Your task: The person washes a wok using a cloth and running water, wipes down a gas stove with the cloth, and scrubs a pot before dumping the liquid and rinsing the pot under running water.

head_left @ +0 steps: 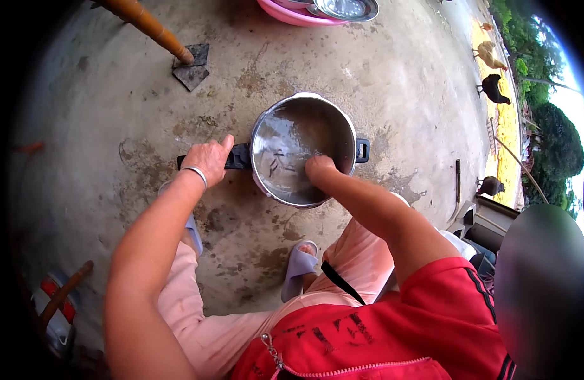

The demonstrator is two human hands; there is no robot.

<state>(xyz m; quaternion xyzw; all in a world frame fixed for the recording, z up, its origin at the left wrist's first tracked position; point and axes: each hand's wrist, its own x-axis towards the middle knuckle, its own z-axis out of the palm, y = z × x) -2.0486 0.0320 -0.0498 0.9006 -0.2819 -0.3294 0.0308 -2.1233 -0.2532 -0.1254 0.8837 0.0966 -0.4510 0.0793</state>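
Note:
A metal pressure cooker pot [261,171] without a lid stands on the concrete floor in front of me, its wet inside shining with what looks like a little water. My left hand [206,159] is wrapped round its long black handle [238,156], thumb pointing away. My right hand [321,170] reaches down inside the pot, close to the wall on my side. Its fingers look curled; what they hold, if anything, is hidden. A short black side handle [363,151] sticks out on the right.
A pink basin [292,15] with metal ware stands at the far edge. A bamboo pole [154,31] rests on a dark block [192,68] at upper left. Chickens, one a black hen [493,88], stand by yellow material [508,142] at right. My slippered feet are near the pot.

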